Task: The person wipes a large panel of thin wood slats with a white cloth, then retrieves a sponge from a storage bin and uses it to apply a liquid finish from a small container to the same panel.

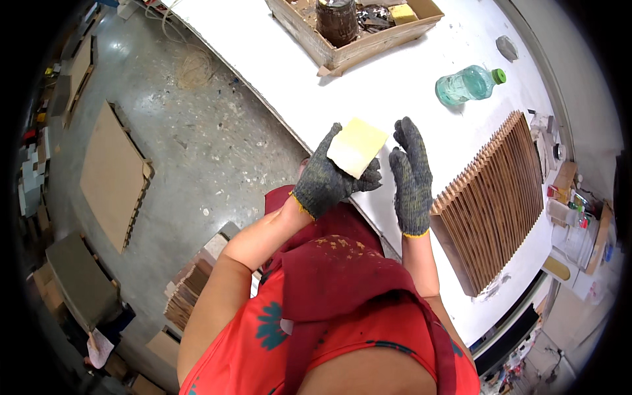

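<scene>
My left hand (331, 178), in a dark grey knitted glove with a yellow cuff, holds a pale yellow sponge (357, 146) over the edge of the white table. The thumb lies along the sponge's left side and the other fingers curl beneath it. A little to the right, my right hand (412, 176), gloved alike, is raised with its fingers stretched out and nothing in it. It is apart from the sponge. Right of that hand, a row of thin brown wooden strips (494, 204) lies closely side by side on the table (368, 92).
A shallow wooden box (342, 58) at the far side holds a dark-stained jar (336, 23) and another yellow sponge (402, 14). A green-capped bottle (466, 85) lies on its side at far right, near a grey lump (507, 48). Flat boards (113, 178) lie left on the concrete floor (217, 125).
</scene>
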A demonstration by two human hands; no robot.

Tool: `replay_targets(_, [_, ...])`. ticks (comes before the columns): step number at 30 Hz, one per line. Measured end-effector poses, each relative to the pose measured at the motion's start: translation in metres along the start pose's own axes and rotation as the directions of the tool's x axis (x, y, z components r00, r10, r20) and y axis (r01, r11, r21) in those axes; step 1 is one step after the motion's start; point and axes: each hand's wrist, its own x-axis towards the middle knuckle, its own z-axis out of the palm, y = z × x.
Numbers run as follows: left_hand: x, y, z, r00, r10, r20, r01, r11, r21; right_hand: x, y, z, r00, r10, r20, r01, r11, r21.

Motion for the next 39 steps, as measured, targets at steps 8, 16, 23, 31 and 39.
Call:
replay_targets(8, [0.008,0.017,-0.041,0.986,0.126,0.107,-0.164,0.665,0.728,0.002,0.000,0.008,0.968,0.221,0.121,-0.244,0.938,0.247])
replay_targets(16, [-0.007,0.000,0.019,0.957,0.274,0.090,-0.224,0.510,0.831,-0.001,0.013,-0.008,0.992,0.111,-0.054,-0.083,0.924,0.372])
replay_targets(23, [-0.006,-0.004,0.037,0.996,0.063,-0.059,-0.025,0.867,0.498,-0.001,0.019,-0.054,0.976,-0.203,0.078,0.186,0.966,0.178])
replay_targets(31, [0.017,-0.023,-0.002,0.993,-0.101,0.059,0.084,0.967,0.242,0.015,0.004,-0.057,0.928,-0.139,0.344,0.119,0.990,0.078])
replay_targets(39, [-0.001,-0.022,0.032,0.944,0.329,0.026,-0.216,0.559,0.800,0.005,0.031,-0.038,0.934,0.327,0.143,-0.311,0.550,0.775])
